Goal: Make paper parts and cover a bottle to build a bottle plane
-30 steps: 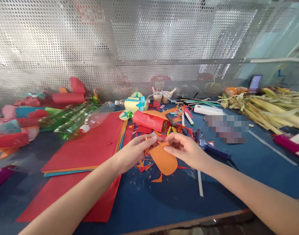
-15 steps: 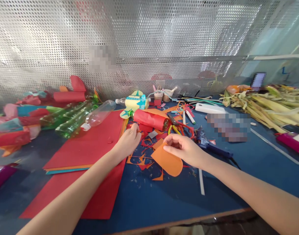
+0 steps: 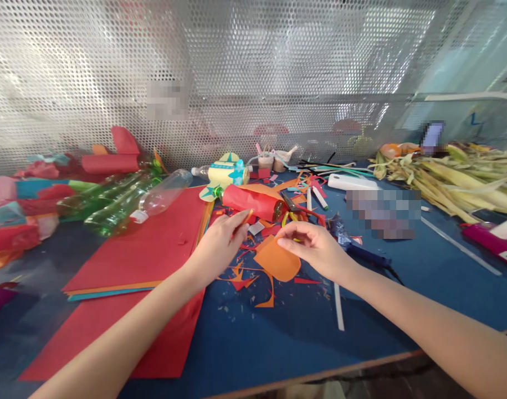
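My right hand (image 3: 317, 246) pinches the upper edge of an orange paper piece (image 3: 279, 259) with a rounded end, held over the scraps. My left hand (image 3: 220, 241) is closed, thumb and forefinger together. A tiny orange tip shows at its fingertips, but I cannot make out what it is. Just beyond both hands lies a green plastic bottle wrapped in red paper (image 3: 251, 202). Scissors (image 3: 292, 206) lie beside its right end, partly hidden. Under and around the hands are orange and red paper scraps (image 3: 240, 280).
Stacked red paper sheets (image 3: 145, 255) cover the left side, with a clear bottle (image 3: 165, 194) and green bottles (image 3: 116, 208) behind. A yellow decorated bottle (image 3: 226, 173) stands farther back. To the right lie a glue gun (image 3: 363, 252), markers (image 3: 319, 197) and dried husks (image 3: 440, 177).
My left hand has moved right, toward the red-wrapped bottle and the right hand. The orange piece has tilted and shifted slightly left in my right hand's pinch.
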A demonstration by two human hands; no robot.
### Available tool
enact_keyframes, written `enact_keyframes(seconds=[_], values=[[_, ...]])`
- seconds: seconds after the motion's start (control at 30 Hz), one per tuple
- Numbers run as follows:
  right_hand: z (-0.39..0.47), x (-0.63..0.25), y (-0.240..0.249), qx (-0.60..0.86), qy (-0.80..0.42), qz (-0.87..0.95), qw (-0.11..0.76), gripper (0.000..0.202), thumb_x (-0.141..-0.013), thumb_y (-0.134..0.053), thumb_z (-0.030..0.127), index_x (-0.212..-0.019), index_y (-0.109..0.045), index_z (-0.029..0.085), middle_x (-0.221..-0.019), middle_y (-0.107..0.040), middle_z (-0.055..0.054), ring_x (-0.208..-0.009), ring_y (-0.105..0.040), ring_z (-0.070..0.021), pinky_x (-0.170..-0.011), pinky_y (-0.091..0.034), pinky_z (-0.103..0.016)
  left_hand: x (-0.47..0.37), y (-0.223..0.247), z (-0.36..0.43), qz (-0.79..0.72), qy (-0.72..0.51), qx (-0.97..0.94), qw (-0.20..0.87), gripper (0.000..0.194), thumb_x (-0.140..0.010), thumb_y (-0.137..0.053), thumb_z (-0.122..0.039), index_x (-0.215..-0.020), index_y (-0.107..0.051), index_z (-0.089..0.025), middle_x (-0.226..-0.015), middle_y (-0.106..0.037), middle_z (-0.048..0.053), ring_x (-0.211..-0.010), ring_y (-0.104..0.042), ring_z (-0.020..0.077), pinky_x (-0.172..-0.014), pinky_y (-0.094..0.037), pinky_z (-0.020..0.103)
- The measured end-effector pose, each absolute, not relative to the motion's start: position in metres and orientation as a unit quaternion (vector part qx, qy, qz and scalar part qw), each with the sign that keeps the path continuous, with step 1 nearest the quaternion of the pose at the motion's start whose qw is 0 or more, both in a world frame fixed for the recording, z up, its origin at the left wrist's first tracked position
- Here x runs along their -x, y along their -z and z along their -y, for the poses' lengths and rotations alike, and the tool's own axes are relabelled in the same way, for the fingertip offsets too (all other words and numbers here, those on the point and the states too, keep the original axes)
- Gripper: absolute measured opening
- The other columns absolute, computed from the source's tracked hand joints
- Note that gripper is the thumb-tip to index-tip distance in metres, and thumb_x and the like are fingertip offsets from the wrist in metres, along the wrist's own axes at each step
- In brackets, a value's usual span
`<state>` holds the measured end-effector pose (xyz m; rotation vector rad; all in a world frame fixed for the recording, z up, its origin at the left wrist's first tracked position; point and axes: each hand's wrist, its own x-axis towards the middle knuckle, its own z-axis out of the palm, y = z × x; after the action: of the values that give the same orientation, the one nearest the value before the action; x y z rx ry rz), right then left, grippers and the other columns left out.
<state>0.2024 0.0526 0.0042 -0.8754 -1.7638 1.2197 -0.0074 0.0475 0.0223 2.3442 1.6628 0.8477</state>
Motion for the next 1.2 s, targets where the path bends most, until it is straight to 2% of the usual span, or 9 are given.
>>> enact_keyframes(seconds=[0.07,0.13,0.3,0.5,0.67,0.8,0.93,1.07,1.2], values=[[-0.052,-0.203,-0.005,0.336,-0.491,0.685,0.421,0.009,-0.079,-0.065,0.029,-0.083,-0.061,0.022,-0.076,-0.062,0.001,-0.073,-0.060,-0.0134,-0.068,-0.050,-0.027,-0.002,-0.029,-0.037,-0.542,-0.273,-0.779,0.155,0.032,-0.090,-0.042,-0.030,-0.118,-0.049,-0.019,-0.077,-0.070,0.001,-0.077,-0.065,0.0201,-0.075,-0.049,0.032],[-0.051,-0.203,-0.007,0.328,-0.494,0.676,0.438,0.013,-0.076,-0.068,0.027,-0.085,-0.059,0.022,-0.078,-0.063,0.001,-0.074,-0.061,-0.0136,-0.069,-0.049,-0.027,-0.008,-0.032,-0.029,-0.535,-0.274,-0.765,0.232,0.023,-0.087,-0.046,-0.027,-0.109,-0.048,-0.021,-0.073,-0.069,-0.002,-0.067,-0.063,0.0166,-0.065,-0.048,0.027],[-0.052,-0.203,-0.008,0.339,-0.490,0.681,0.426,0.021,-0.077,-0.068,0.027,-0.096,-0.060,0.022,-0.075,-0.062,0.001,-0.074,-0.061,-0.0145,-0.066,-0.048,-0.027,-0.013,-0.028,-0.023,-0.477,-0.292,-0.751,0.352,0.011,-0.080,-0.052,-0.019,-0.091,-0.050,-0.023,-0.081,-0.068,-0.003,-0.074,-0.064,0.0136,-0.065,-0.047,0.022],[-0.052,-0.202,-0.004,0.338,-0.491,0.682,0.424,0.013,-0.078,-0.065,0.030,-0.087,-0.063,0.021,-0.078,-0.063,0.000,-0.075,-0.060,-0.0148,-0.066,-0.050,-0.026,-0.011,-0.022,-0.025,-0.462,-0.321,-0.747,0.355,0.016,-0.077,-0.055,-0.017,-0.093,-0.054,-0.023,-0.088,-0.070,-0.002,-0.082,-0.065,0.0147,-0.073,-0.050,0.024],[-0.053,-0.204,-0.006,0.338,-0.471,0.685,0.441,0.009,-0.081,-0.062,0.030,-0.085,-0.060,0.022,-0.079,-0.063,0.000,-0.075,-0.060,-0.0145,-0.068,-0.050,-0.026,-0.011,-0.020,-0.025,-0.419,-0.339,-0.755,0.372,0.042,-0.075,-0.057,-0.015,-0.116,-0.058,-0.024,-0.117,-0.066,0.005,-0.100,-0.064,0.0189,-0.086,-0.051,0.030],[-0.055,-0.207,-0.008,0.338,-0.447,0.690,0.457,0.009,-0.081,-0.062,0.030,-0.086,-0.060,0.022,-0.080,-0.062,-0.001,-0.077,-0.060,-0.0153,-0.068,-0.050,-0.028,-0.011,-0.025,-0.023,-0.403,-0.338,-0.748,0.404,0.050,-0.075,-0.056,-0.017,-0.125,-0.056,-0.022,-0.114,-0.067,0.007,-0.101,-0.064,0.0211,-0.085,-0.053,0.032],[-0.056,-0.209,-0.008,0.338,-0.436,0.700,0.454,0.008,-0.082,-0.061,0.028,-0.087,-0.060,0.022,-0.078,-0.058,0.000,-0.075,-0.058,-0.0149,-0.065,-0.048,-0.027,-0.012,-0.028,-0.023,-0.424,-0.349,-0.735,0.398,0.045,-0.080,-0.056,-0.026,-0.124,-0.059,-0.020,-0.109,-0.069,0.007,-0.094,-0.066,0.0210,-0.081,-0.055,0.033],[-0.055,-0.209,-0.008,0.336,-0.425,0.707,0.455,0.011,-0.083,-0.060,0.028,-0.093,-0.059,0.022,-0.076,-0.056,0.001,-0.073,-0.056,-0.0142,-0.063,-0.047,-0.026,-0.013,-0.024,-0.025,-0.431,-0.367,-0.747,0.349,0.036,-0.083,-0.054,-0.026,-0.118,-0.065,-0.024,-0.111,-0.071,0.003,-0.098,-0.066,0.0194,-0.089,-0.052,0.033],[-0.054,-0.209,-0.009,0.337,-0.408,0.713,0.460,0.013,-0.084,-0.059,0.027,-0.096,-0.057,0.022,-0.076,-0.055,0.001,-0.072,-0.056,-0.0137,-0.061,-0.047,-0.025,-0.013,-0.023,-0.025,-0.445,-0.360,-0.759,0.308,0.035,-0.085,-0.054,-0.028,-0.118,-0.065,-0.025,-0.115,-0.071,0.003,-0.102,-0.066,0.0196,-0.091,-0.051,0.031]])
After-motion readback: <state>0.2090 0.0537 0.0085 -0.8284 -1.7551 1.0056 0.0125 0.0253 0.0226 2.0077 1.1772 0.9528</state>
